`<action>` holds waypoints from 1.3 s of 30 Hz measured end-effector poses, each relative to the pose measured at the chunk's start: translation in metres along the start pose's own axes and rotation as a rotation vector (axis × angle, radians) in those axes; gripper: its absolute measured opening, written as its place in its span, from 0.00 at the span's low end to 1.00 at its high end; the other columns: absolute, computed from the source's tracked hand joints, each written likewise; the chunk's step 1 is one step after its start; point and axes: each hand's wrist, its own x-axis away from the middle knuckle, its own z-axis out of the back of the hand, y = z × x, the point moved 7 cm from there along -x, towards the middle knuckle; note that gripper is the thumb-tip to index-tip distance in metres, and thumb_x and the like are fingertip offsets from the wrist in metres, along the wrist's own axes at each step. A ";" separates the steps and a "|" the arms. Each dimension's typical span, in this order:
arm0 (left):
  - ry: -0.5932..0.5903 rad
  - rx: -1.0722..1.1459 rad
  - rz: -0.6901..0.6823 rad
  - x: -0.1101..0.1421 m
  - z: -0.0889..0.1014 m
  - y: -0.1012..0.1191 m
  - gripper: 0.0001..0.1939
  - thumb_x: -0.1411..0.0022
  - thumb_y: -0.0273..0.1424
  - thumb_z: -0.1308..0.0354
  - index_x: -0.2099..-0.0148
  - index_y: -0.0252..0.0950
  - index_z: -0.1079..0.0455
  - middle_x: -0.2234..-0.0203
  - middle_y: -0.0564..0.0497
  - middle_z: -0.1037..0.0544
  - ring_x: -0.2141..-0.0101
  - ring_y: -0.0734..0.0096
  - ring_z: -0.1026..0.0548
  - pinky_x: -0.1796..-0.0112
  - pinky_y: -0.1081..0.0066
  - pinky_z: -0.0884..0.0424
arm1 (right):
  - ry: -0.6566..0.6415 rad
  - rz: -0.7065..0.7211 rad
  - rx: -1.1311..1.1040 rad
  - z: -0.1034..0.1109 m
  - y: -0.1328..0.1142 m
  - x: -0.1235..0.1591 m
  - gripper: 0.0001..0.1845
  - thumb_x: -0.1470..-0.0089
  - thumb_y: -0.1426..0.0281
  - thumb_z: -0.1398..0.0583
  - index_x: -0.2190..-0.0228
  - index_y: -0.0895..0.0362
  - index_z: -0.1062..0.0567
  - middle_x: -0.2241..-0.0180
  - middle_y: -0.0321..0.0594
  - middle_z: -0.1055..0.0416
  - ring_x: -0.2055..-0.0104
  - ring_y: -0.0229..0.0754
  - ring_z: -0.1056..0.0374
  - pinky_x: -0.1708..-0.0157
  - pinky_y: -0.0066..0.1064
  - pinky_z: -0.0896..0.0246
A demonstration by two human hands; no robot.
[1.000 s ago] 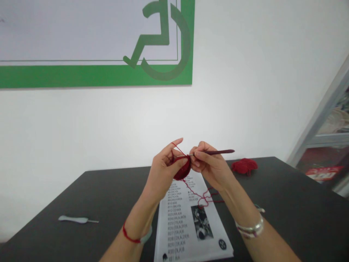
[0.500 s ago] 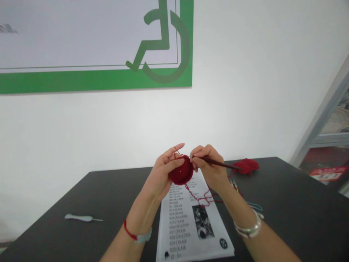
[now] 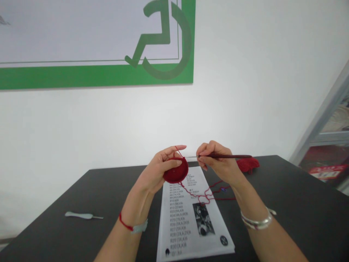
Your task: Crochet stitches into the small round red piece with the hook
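My left hand grips the red piece, thumb over its upper part, fingers behind. Piece is round, dark red, shallow like a cup, held up above the far end of the sheet. 1 finger of this hand points out to the right, red strand over it, running down to the piece's top right edge.

My right hand is closed on the hook, pinched between thumb and fingers. Hook is about level, dark handle out to the right, thin metal shaft pointing left at the piece's top right edge. Tip too small to tell if it sits in a loop.

Red yarn hangs from under the piece, loops loosely over the sheet, runs right toward my right forearm. Small blue bit by it. Red ball on the tabletop, behind the hook's handle end, partly hidden by it.

Sheet lies flat between my forearms: printed rows, 1 dark photo. 2nd hook, pale handle, lies on the tabletop, well left of my left forearm. Red band and pale piece on left wrist, silvery bangles on right. Green-edged sign on the white wall.
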 end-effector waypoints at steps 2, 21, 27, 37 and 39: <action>-0.041 -0.021 0.026 0.000 0.002 -0.001 0.20 0.53 0.23 0.34 0.55 0.33 0.24 0.79 0.56 0.28 0.80 0.83 0.35 0.78 0.81 0.43 | -0.031 -0.038 -0.010 -0.001 0.000 0.001 0.07 0.51 0.76 0.34 0.74 0.55 0.27 0.72 0.33 0.29 0.79 0.30 0.37 0.82 0.24 0.43; 0.160 -0.138 -0.242 0.004 -0.006 0.006 0.17 0.49 0.24 0.35 0.55 0.36 0.27 0.78 0.58 0.26 0.74 0.76 0.26 0.70 0.75 0.33 | 0.215 -0.157 -0.318 -0.016 0.020 0.000 0.07 0.50 0.73 0.36 0.76 0.56 0.29 0.77 0.32 0.29 0.76 0.32 0.35 0.76 0.25 0.32; 0.133 -0.025 -0.154 0.004 -0.007 0.001 0.18 0.52 0.24 0.33 0.56 0.36 0.26 0.76 0.57 0.25 0.74 0.77 0.25 0.71 0.76 0.34 | 0.191 -0.141 -0.325 -0.015 0.020 0.000 0.07 0.50 0.72 0.36 0.76 0.55 0.29 0.78 0.31 0.31 0.77 0.32 0.37 0.75 0.27 0.30; 0.146 -0.102 -0.171 0.007 -0.004 0.007 0.15 0.52 0.23 0.35 0.59 0.34 0.25 0.78 0.57 0.25 0.78 0.80 0.30 0.77 0.78 0.39 | 0.041 -0.088 -0.144 -0.008 0.009 0.001 0.07 0.49 0.74 0.36 0.75 0.56 0.29 0.76 0.30 0.32 0.79 0.31 0.36 0.75 0.30 0.27; 0.163 -0.119 -0.172 0.008 -0.004 0.008 0.15 0.52 0.23 0.35 0.59 0.34 0.26 0.79 0.56 0.25 0.79 0.79 0.30 0.77 0.78 0.39 | 0.038 -0.067 -0.088 -0.006 0.008 0.002 0.06 0.49 0.74 0.36 0.74 0.55 0.29 0.76 0.30 0.32 0.78 0.31 0.35 0.74 0.30 0.27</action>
